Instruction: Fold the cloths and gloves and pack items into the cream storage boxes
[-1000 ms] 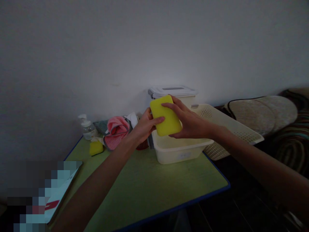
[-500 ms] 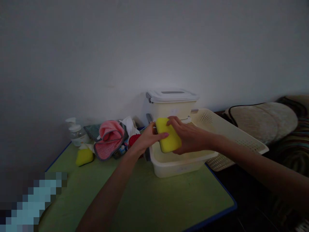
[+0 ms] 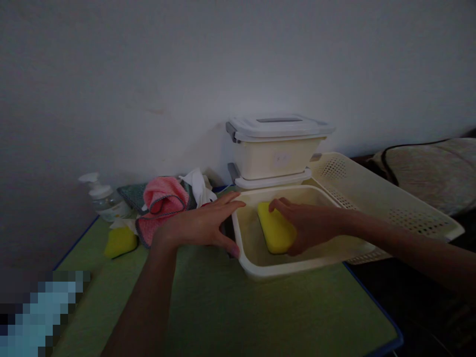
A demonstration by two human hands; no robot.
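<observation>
A yellow sponge [image 3: 274, 229] lies inside an open cream plastic tub [image 3: 282, 267] on the green table [image 3: 208, 307]. My right hand [image 3: 308, 225] reaches into the tub and wraps round the sponge's right side. My left hand [image 3: 201, 225] is outside the tub, fingers stretched out flat, with the fingertips at the tub's left rim. It holds nothing.
Two lidded cream boxes [image 3: 277, 148] are stacked behind the tub against the wall. A perforated cream basket [image 3: 386, 198] lies to the right. Pink and white cloths [image 3: 165, 198], a pump bottle [image 3: 102, 198] and a second yellow sponge [image 3: 119, 241] sit at the left.
Both hands held the sponge above the tub. The right hand has lowered it into the tub, and the left hand has let go and opened beside the rim.
</observation>
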